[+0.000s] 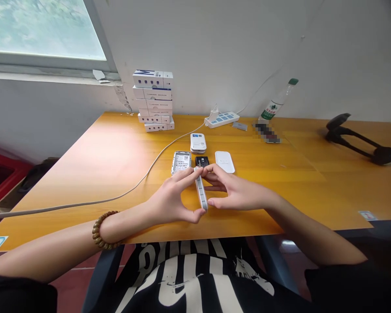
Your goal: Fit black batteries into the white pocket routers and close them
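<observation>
Both hands hold a slim white electronic device [200,191] on edge above the desk, with small dark marks along its narrow side. My left hand [169,195] pinches it between the fingers at the far end and the thumb at the near end. My right hand [236,191] grips it from the right, fingers at the top and thumb low on that side. Just behind are an opened device body [181,162] with a printed label inside, a black battery [202,162] partly hidden by the fingers, and a white back cover [224,161].
A small stack of white devices [198,142] lies farther back. White boxes [154,104] are piled near the wall. A cable [130,191] crosses the left of the desk [84,156] from a power strip [223,119]. A bottle [276,103] and a black stand-like object [358,141] are to the right.
</observation>
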Action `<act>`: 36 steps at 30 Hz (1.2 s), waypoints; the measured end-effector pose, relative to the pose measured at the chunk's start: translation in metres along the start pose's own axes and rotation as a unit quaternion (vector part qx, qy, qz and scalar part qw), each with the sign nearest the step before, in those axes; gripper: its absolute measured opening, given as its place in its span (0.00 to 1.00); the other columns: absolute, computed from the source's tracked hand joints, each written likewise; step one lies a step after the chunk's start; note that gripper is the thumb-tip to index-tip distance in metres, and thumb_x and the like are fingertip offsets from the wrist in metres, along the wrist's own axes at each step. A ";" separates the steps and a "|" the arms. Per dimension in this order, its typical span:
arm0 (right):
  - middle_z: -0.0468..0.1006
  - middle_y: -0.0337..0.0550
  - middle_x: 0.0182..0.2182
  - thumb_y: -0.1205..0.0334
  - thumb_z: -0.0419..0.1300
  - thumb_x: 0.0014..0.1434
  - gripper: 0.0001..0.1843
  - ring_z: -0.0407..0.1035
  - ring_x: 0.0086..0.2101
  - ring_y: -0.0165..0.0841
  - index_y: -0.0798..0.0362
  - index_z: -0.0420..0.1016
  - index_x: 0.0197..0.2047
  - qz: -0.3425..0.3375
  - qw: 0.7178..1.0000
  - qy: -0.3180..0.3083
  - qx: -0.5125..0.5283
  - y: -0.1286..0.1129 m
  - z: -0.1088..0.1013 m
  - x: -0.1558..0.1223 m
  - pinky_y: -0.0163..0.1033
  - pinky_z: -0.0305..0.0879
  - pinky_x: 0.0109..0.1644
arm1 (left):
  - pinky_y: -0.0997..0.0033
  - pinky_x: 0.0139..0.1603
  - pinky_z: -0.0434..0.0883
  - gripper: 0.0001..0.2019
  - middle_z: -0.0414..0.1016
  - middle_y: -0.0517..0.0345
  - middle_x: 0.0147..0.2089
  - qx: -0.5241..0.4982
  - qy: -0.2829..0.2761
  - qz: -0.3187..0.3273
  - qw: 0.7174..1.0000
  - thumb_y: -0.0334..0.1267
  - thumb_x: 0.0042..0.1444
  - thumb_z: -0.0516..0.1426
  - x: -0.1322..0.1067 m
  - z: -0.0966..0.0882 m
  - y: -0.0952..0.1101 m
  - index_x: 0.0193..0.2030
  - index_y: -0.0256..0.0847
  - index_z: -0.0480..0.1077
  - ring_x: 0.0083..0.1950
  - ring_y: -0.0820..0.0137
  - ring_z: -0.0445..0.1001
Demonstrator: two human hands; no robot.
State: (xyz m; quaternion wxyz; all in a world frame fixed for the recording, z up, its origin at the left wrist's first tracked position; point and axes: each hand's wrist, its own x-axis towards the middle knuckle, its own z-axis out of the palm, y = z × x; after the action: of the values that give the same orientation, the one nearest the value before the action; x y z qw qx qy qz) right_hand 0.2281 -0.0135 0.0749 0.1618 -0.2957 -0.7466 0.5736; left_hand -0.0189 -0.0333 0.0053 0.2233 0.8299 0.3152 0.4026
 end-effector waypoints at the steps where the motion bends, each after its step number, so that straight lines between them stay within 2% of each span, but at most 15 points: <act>1: 0.65 0.55 0.73 0.60 0.72 0.61 0.30 0.58 0.75 0.51 0.45 0.63 0.61 0.012 1.000 0.006 0.001 -0.003 0.001 -0.002 0.65 0.67 0.74 | 0.34 0.67 0.77 0.50 0.74 0.40 0.70 0.008 -0.003 0.009 1.000 0.46 0.51 0.71 -0.001 0.000 0.003 0.80 0.48 0.59 0.70 0.40 0.75; 5: 0.61 0.57 0.77 0.62 0.72 0.59 0.37 0.53 0.77 0.52 0.45 0.62 0.67 0.053 0.998 0.024 0.009 -0.007 0.011 -0.007 0.63 0.72 0.70 | 0.34 0.65 0.78 0.51 0.75 0.39 0.67 0.036 -0.020 0.001 0.999 0.48 0.52 0.71 -0.004 0.002 0.008 0.81 0.47 0.56 0.67 0.40 0.76; 8: 0.61 0.59 0.77 0.63 0.73 0.59 0.44 0.64 0.72 0.53 0.44 0.58 0.73 0.063 0.998 0.009 0.025 -0.005 0.017 -0.010 0.61 0.78 0.65 | 0.32 0.66 0.77 0.56 0.73 0.35 0.70 0.049 -0.052 -0.023 0.997 0.49 0.51 0.71 -0.009 0.007 0.010 0.83 0.43 0.51 0.69 0.37 0.74; 11: 0.70 0.58 0.72 0.62 0.74 0.58 0.46 0.78 0.61 0.53 0.43 0.60 0.75 0.049 0.999 0.008 0.000 0.002 0.020 -0.013 0.60 0.81 0.60 | 0.33 0.65 0.78 0.59 0.72 0.31 0.70 0.047 -0.076 -0.038 0.995 0.48 0.51 0.71 -0.012 0.013 0.012 0.84 0.41 0.44 0.69 0.36 0.74; 15: 0.78 0.50 0.65 0.62 0.73 0.59 0.45 0.80 0.57 0.53 0.40 0.63 0.76 0.008 0.997 0.018 -0.080 0.008 0.020 -0.013 0.60 0.80 0.60 | 0.35 0.64 0.78 0.60 0.73 0.34 0.68 0.033 -0.069 -0.046 0.996 0.45 0.51 0.70 -0.011 0.017 0.016 0.85 0.43 0.41 0.67 0.39 0.76; 21: 0.81 0.44 0.62 0.61 0.71 0.60 0.47 0.80 0.56 0.53 0.37 0.60 0.78 -0.017 0.992 0.017 -0.126 0.009 0.022 -0.009 0.62 0.77 0.62 | 0.34 0.66 0.77 0.59 0.72 0.37 0.70 0.015 -0.089 -0.083 0.992 0.45 0.53 0.71 -0.008 0.014 0.014 0.85 0.48 0.42 0.68 0.40 0.76; 29: 0.80 0.47 0.63 0.63 0.67 0.61 0.45 0.79 0.57 0.53 0.38 0.59 0.78 -0.007 0.994 0.017 -0.108 0.008 0.028 -0.007 0.60 0.80 0.58 | 0.37 0.63 0.81 0.54 0.72 0.41 0.67 -0.049 -0.068 -0.144 0.986 0.41 0.49 0.72 -0.008 0.018 0.013 0.80 0.48 0.51 0.61 0.46 0.80; 32: 0.82 0.47 0.58 0.64 0.67 0.60 0.46 0.81 0.52 0.52 0.38 0.59 0.78 -0.008 0.994 0.019 -0.109 0.009 0.030 -0.007 0.60 0.81 0.56 | 0.41 0.62 0.83 0.54 0.67 0.42 0.67 -0.078 -0.071 -0.167 0.980 0.41 0.48 0.72 -0.010 0.019 0.014 0.79 0.48 0.52 0.60 0.50 0.81; 36: 0.84 0.47 0.49 0.67 0.62 0.61 0.45 0.81 0.38 0.46 0.39 0.57 0.79 0.006 0.989 0.041 -0.141 0.014 0.039 -0.007 0.57 0.83 0.46 | 0.42 0.60 0.85 0.54 0.63 0.44 0.67 -0.090 -0.067 -0.169 0.979 0.41 0.48 0.72 -0.012 0.021 0.014 0.79 0.51 0.51 0.58 0.52 0.82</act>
State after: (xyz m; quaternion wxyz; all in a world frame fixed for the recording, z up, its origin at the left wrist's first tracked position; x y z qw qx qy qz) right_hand 0.2150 -0.0451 0.0513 0.1451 -0.3431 -0.8109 0.4514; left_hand -0.0028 -0.0538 -0.0038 0.3830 0.7659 0.3979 0.3292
